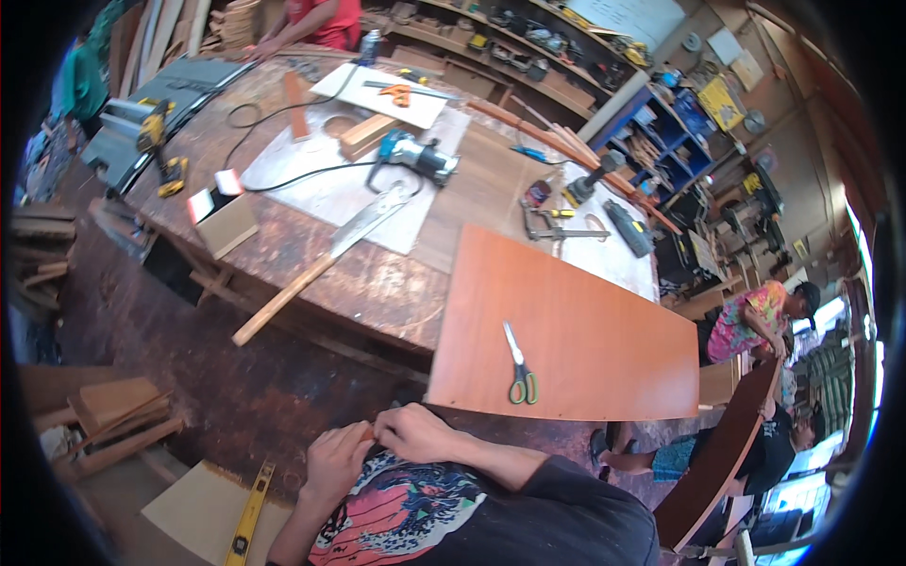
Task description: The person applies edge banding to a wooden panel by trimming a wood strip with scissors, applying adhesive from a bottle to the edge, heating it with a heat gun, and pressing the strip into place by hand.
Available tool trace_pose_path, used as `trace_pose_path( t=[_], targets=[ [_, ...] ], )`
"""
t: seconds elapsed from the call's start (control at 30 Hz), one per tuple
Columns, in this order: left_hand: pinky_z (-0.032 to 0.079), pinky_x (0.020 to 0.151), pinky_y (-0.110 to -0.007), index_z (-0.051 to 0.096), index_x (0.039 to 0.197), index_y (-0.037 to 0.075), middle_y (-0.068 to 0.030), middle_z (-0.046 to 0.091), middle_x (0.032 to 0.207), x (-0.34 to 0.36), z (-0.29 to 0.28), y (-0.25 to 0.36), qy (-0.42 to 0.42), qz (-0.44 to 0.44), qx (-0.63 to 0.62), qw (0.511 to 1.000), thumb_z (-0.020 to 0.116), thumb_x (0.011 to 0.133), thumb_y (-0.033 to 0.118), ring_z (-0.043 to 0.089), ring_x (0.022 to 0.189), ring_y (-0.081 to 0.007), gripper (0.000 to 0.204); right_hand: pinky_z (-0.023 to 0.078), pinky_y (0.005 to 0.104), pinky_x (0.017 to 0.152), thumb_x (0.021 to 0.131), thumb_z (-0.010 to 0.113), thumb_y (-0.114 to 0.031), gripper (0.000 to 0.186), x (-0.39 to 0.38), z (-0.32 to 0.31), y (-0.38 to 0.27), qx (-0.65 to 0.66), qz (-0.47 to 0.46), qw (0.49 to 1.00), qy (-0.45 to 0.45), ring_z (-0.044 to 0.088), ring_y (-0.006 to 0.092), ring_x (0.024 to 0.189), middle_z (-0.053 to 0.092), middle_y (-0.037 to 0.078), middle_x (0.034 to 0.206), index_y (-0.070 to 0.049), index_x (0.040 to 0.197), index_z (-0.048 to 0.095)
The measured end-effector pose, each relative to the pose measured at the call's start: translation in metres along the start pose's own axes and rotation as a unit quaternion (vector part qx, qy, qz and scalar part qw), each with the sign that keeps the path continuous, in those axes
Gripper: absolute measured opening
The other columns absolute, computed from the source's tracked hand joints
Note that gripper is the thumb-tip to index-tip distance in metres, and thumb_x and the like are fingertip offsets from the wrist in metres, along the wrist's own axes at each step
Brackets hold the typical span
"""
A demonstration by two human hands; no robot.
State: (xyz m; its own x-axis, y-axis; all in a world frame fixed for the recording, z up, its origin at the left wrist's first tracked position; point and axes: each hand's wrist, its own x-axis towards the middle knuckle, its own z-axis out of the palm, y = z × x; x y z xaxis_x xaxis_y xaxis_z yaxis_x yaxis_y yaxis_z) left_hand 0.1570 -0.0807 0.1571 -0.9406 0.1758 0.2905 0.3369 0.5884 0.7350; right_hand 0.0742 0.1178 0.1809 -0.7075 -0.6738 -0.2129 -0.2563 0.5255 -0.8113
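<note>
My left hand (335, 462) and my right hand (415, 434) meet close to my chest at the bottom of the view. Their fingertips pinch together on a small reddish-brown piece (366, 432); what it is stays too small to tell. Just beyond my hands a large reddish-brown laminate board (585, 321) lies over the workbench edge. Green-handled scissors (519, 370) rest on the board's near part, apart from both hands.
The workbench (396, 292) carries a blue power tool (420, 156), a hand saw (368, 222), a long wooden strip (283, 302) and a cardboard box (225, 224). A yellow level (250, 514) lies by my left side. People stand at right (755, 321) and far back (321, 19).
</note>
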Motion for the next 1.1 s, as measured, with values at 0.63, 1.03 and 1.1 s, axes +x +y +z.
trace_pose_path(
  t=[0.63, 1.03, 1.1],
  targets=[
    [0.055, 0.098, -0.031, 0.053, 0.147, -0.005, -0.017, 0.068, 0.128, 0.004, 0.094, 0.057, 0.221, -0.467, -0.27, 0.813, 0.062, 0.106, 0.008, 0.066, 0.116, -0.0213, 0.044, 0.044, 0.0515, 0.109, 0.075, 0.083, -0.029, 0.084, 0.148, -0.428, 0.337, -0.229, 0.173, 0.714, 0.639, 0.056, 0.0467, 0.127, 0.058, 0.03, 0.135, 0.003, 0.144, 0.046],
    [0.061, 0.08, -0.031, 0.056, 0.139, 0.0, -0.0123, 0.069, 0.108, -0.024, 0.083, -0.014, 0.304, -0.451, -0.364, 0.756, 0.06, 0.108, 0.017, 0.073, 0.086, -0.0188, 0.036, 0.054, 0.0432, 0.089, 0.074, 0.082, -0.017, 0.06, 0.12, -0.387, 0.156, -0.145, -0.112, 0.862, 0.473, 0.066, 0.0319, 0.103, 0.062, 0.018, 0.112, 0.003, 0.124, 0.056],
    [0.061, 0.079, -0.032, 0.056, 0.131, 0.002, -0.0118, 0.068, 0.105, -0.022, 0.071, -0.024, 0.292, -0.427, -0.424, 0.744, 0.058, 0.108, 0.013, 0.074, 0.083, -0.0197, 0.026, 0.054, 0.0429, 0.089, 0.076, 0.084, -0.016, 0.06, 0.11, -0.345, 0.108, -0.019, -0.094, 0.919, 0.382, 0.066, 0.0294, 0.105, 0.063, 0.017, 0.114, 0.001, 0.125, 0.055]
  ],
)
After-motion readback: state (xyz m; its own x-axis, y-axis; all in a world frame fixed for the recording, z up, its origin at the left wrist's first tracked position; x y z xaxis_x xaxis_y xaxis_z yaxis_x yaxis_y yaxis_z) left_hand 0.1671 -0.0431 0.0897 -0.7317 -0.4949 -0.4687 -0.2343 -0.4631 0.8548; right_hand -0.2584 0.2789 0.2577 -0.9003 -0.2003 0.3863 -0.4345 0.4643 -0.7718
